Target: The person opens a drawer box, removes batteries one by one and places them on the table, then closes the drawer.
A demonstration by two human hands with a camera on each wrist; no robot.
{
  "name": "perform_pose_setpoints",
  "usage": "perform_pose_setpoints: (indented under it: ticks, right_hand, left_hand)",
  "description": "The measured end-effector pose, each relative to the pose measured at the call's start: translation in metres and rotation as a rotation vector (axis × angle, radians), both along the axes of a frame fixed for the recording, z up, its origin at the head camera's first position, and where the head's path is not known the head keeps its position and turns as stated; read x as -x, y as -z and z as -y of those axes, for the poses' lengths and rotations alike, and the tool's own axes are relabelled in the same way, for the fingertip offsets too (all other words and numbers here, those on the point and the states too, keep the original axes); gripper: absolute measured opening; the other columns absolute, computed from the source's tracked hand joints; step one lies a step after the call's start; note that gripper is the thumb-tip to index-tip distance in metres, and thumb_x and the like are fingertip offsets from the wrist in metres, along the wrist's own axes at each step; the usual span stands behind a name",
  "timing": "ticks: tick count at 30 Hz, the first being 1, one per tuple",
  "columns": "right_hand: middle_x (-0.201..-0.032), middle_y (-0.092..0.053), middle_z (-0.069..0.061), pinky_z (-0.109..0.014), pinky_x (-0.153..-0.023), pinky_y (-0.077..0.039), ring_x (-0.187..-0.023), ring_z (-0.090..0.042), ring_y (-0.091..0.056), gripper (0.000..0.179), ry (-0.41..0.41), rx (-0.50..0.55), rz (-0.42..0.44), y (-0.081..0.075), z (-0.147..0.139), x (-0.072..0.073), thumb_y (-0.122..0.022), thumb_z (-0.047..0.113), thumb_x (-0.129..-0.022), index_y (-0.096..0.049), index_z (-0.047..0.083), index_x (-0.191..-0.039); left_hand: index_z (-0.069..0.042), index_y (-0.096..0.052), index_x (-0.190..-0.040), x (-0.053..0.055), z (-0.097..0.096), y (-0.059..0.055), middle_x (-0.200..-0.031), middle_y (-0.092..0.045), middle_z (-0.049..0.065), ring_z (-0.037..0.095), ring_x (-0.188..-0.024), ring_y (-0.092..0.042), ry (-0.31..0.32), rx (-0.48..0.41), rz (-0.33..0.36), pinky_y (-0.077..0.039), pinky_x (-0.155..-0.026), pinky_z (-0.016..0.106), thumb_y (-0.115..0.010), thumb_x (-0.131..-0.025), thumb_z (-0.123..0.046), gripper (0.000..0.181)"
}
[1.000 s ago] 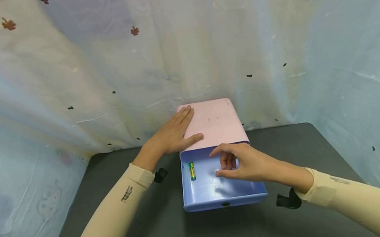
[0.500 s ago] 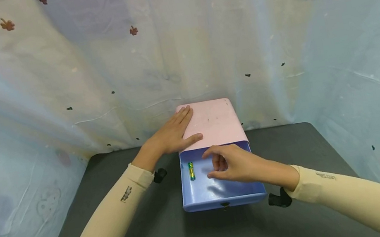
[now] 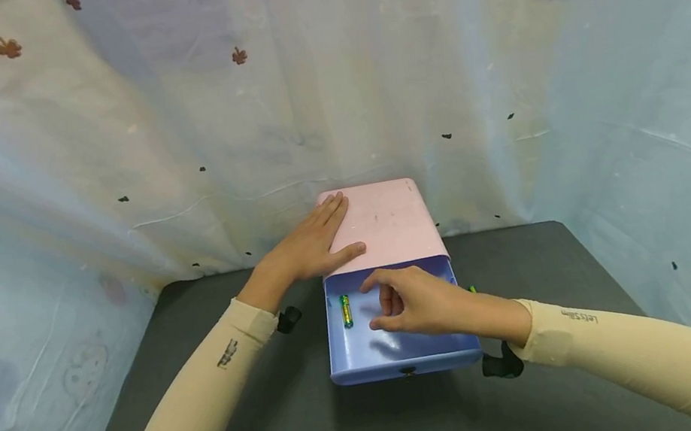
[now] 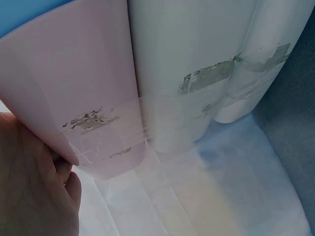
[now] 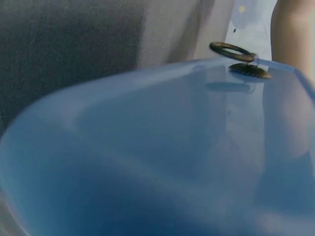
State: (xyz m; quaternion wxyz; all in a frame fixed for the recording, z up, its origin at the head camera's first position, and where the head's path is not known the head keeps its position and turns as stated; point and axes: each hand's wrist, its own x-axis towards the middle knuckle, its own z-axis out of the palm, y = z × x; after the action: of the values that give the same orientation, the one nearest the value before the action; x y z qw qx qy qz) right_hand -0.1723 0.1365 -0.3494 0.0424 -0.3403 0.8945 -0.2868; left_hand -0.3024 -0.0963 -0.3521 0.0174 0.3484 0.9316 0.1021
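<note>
My left hand (image 3: 312, 242) lies spread on the pink top (image 3: 390, 219) of a small drawer cabinet, thumb apart from the fingers. Below that top, a blue drawer (image 3: 339, 365) stands pulled out. One green and yellow battery (image 3: 346, 311) lies at the drawer's left side. Over the drawer my right hand (image 3: 417, 299) hovers just right of the battery, fingers and thumb bent in a C with a gap and nothing between them. In the right wrist view, the blue drawer front (image 5: 147, 132) fills most of the picture, with its ring pull (image 5: 234, 51) at the top.
A dark table (image 3: 262, 412) carries the cabinet. White lower tiers (image 4: 182, 59) show under the pink one in the left wrist view. A small green object (image 3: 471, 289) peeks out behind my right wrist. A patterned curtain (image 3: 323, 82) hangs close behind.
My right hand has moved left across the drawer, closer to the battery. A bit of green has come into sight behind the right wrist. My left hand stays put on the pink top.
</note>
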Motion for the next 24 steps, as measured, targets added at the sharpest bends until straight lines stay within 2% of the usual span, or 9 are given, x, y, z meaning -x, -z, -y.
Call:
perform_pose_setpoints:
  ticks: [16, 24]
  right_hand:
    - [-0.077, -0.062, 0.010, -0.024, -0.064, -0.052, -0.065, -0.004, -0.057, 0.048, 0.114, -0.032, 0.011, -0.004, 0.016, -0.008, -0.089, 0.023, -0.091, -0.069, 0.006, -0.131]
    - [-0.075, -0.063, 0.008, -0.024, -0.062, -0.051, -0.064, -0.005, -0.058, 0.047, 0.116, 0.023, 0.079, -0.004, 0.023, -0.006, -0.089, 0.020, -0.091, -0.069, 0.004, -0.130]
  left_hand:
    - [-0.008, 0.001, -0.173, -0.002, 0.000, -0.002, -0.181, 0.006, 0.007, 0.022, -0.167, 0.007, 0.006, -0.003, 0.006, -0.001, -0.135, 0.041, -0.043, -0.106, -0.072, 0.102]
    - [-0.006, -0.001, -0.173, -0.003, 0.001, -0.004, -0.181, 0.003, 0.010, 0.025, -0.167, 0.004, 0.020, -0.015, -0.002, -0.002, -0.135, 0.042, -0.045, -0.107, -0.068, 0.100]
